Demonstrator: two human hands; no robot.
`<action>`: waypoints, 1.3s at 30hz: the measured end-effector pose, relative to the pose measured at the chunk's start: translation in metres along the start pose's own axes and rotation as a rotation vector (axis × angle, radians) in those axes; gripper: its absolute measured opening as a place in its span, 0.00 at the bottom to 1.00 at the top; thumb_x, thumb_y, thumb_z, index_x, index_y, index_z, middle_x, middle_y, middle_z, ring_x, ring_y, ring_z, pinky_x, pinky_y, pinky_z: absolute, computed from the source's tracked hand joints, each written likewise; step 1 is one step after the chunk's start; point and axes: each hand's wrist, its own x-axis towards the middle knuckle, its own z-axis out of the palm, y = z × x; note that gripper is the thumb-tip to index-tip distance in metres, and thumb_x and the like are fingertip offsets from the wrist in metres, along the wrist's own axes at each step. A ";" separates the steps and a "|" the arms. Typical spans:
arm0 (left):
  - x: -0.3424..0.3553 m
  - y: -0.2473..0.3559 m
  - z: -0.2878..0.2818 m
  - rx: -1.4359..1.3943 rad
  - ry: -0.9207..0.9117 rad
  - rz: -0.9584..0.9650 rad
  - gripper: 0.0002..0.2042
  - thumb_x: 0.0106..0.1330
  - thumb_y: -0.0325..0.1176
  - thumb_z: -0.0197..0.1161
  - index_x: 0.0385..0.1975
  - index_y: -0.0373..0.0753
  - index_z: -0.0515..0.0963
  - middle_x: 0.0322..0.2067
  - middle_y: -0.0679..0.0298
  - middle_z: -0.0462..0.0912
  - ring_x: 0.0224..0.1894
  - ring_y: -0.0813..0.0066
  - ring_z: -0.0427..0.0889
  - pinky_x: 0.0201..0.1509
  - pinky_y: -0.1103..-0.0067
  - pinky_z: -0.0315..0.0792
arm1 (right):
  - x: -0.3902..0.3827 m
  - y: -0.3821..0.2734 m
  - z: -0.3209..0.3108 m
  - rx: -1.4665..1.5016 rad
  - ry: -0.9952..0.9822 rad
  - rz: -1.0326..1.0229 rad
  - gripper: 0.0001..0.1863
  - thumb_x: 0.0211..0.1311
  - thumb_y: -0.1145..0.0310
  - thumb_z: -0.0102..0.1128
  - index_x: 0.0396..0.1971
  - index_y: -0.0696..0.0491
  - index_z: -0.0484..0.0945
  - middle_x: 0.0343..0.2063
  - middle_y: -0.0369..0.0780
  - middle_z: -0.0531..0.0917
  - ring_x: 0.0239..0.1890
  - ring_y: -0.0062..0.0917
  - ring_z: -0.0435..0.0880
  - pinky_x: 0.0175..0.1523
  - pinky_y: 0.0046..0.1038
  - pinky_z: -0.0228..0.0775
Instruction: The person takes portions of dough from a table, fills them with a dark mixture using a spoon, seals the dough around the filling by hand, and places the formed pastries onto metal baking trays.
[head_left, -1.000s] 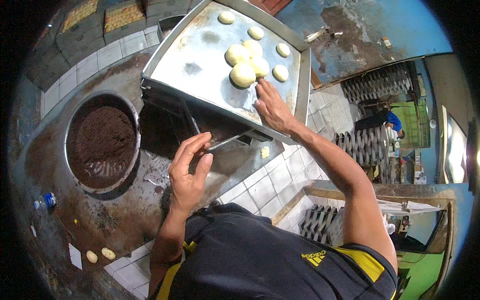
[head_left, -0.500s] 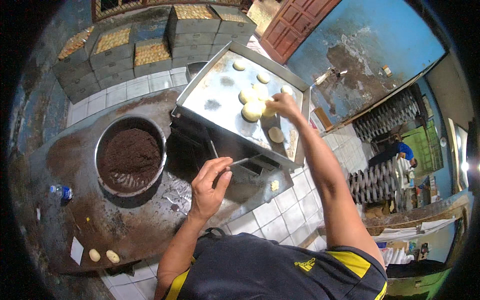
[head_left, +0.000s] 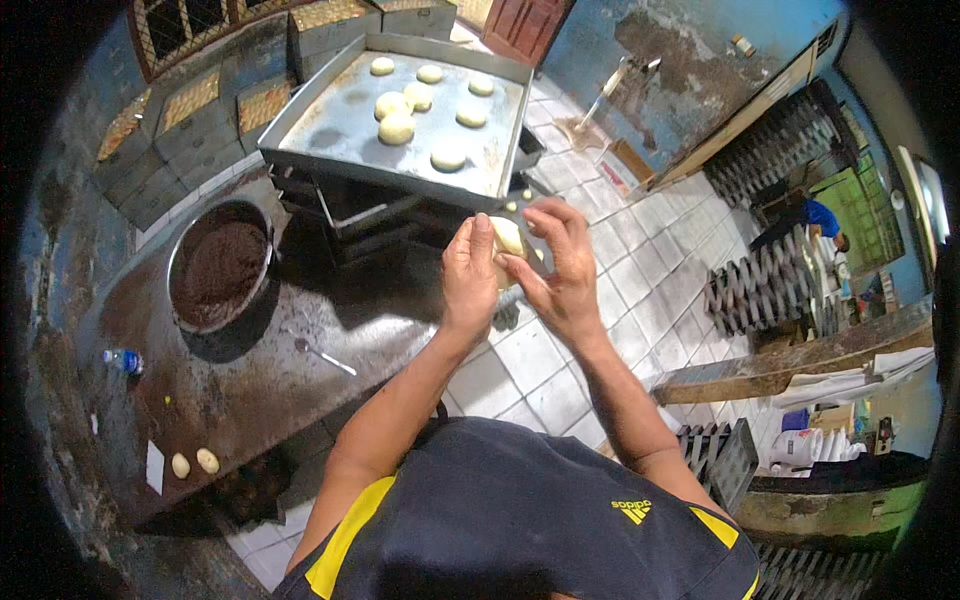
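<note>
A piece of pale dough (head_left: 508, 236) is held between my two hands, in front of the tray's near right corner. My left hand (head_left: 470, 278) grips its left side, the thumb pressed against it. My right hand (head_left: 566, 272) has thumb and fingers curved round its right side, partly hiding it. Beyond them, a metal tray (head_left: 330, 108) bears several flat dough rounds (head_left: 449, 156). Larger dough balls (head_left: 396, 127) sit close together near its middle. On the table to the left, a metal bowl (head_left: 268, 250) holds a dark brown crumbly mass (head_left: 215, 270).
The tray rests on a dark raised support. A spoon (head_left: 328, 357) lies on the worn table (head_left: 240, 400), with two dough pieces (head_left: 194, 464), a white card (head_left: 155, 467) and a water bottle (head_left: 124, 361) farther left. Filled metal boxes (head_left: 190, 120) stand by the wall. A person (head_left: 818, 220) is at far right.
My right hand has left the tray with a dough ball and met my left hand, which now holds it too. The view has shifted, and a spoon shows on the table.
</note>
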 end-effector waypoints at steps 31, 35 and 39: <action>-0.150 0.098 -0.420 -0.108 0.634 -0.175 0.39 0.53 0.13 0.70 0.68 0.39 0.66 0.60 0.62 0.77 0.61 0.73 0.76 0.67 0.76 0.69 | -0.158 -0.043 0.419 0.143 -1.172 0.094 0.09 0.64 0.73 0.58 0.42 0.59 0.79 0.36 0.54 0.82 0.41 0.50 0.83 0.47 0.44 0.74; -0.136 0.126 -0.487 -0.106 0.661 -0.095 0.37 0.53 0.16 0.72 0.65 0.40 0.67 0.60 0.63 0.77 0.63 0.71 0.75 0.68 0.72 0.67 | -0.012 -0.116 0.432 0.329 -0.864 0.083 0.14 0.69 0.68 0.58 0.48 0.60 0.81 0.27 0.54 0.84 0.28 0.48 0.86 0.35 0.40 0.76; -0.102 0.154 -0.529 0.142 0.638 -0.015 0.34 0.55 0.15 0.71 0.63 0.41 0.68 0.54 0.63 0.80 0.57 0.71 0.81 0.62 0.74 0.74 | 0.034 -0.083 0.542 -0.125 -1.053 -0.080 0.14 0.60 0.66 0.61 0.45 0.53 0.84 0.33 0.54 0.86 0.35 0.49 0.87 0.39 0.45 0.80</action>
